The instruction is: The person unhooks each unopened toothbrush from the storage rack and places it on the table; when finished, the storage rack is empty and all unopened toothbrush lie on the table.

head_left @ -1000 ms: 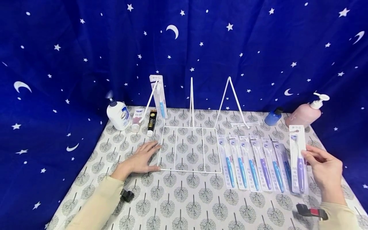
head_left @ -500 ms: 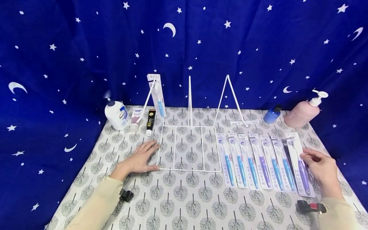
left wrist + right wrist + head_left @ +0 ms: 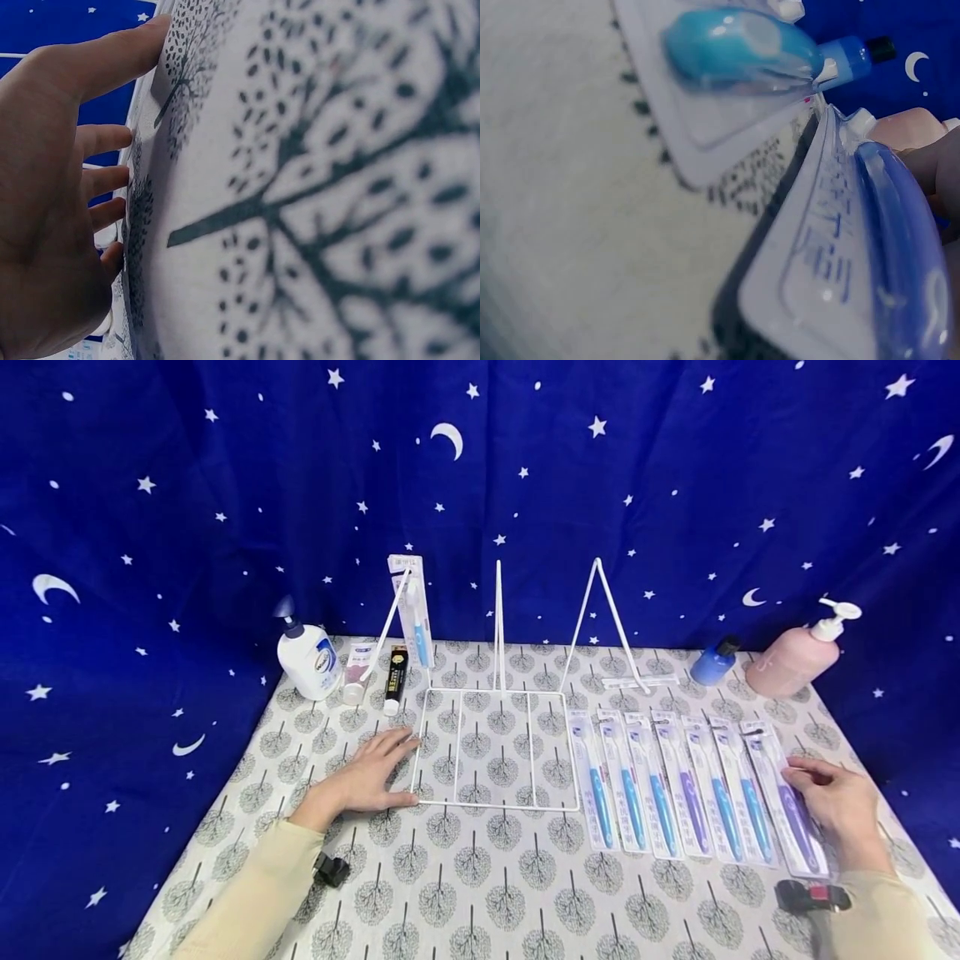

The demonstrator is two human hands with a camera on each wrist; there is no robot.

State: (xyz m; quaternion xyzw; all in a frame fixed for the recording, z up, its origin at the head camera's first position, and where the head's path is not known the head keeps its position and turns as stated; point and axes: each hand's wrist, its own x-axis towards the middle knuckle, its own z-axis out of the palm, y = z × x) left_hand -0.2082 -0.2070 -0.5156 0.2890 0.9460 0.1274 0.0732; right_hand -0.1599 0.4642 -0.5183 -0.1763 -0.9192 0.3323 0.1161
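Note:
My left hand [image 3: 367, 772] lies with its fingers spread on the cloth, its fingertips and thumb at the left side of a white wire rack [image 3: 495, 807]. In the left wrist view, that hand [image 3: 52, 165] holds nothing. My right hand [image 3: 836, 797] pinches the right edge of a packaged purple toothbrush [image 3: 797, 822], rightmost in a row of packs. The right wrist view has this purple toothbrush pack [image 3: 907, 247] tilted, one edge over the cloth, beside a packaged blue toothbrush [image 3: 742, 49]. Fingers [image 3: 926, 169] show partly behind the purple one.
One toothbrush pack [image 3: 420, 635] hangs on the rack's left arm. A white pump bottle [image 3: 307, 660], a pink tube [image 3: 358, 672] and a black tube [image 3: 396, 681] stand left. At the back right are a blue bottle [image 3: 712, 664] and a pink pump bottle [image 3: 793, 662].
My right hand has lowered the purple toothbrush pack from above the row's right end down beside the other packs, tilting its top leftward. My left hand stays by the rack.

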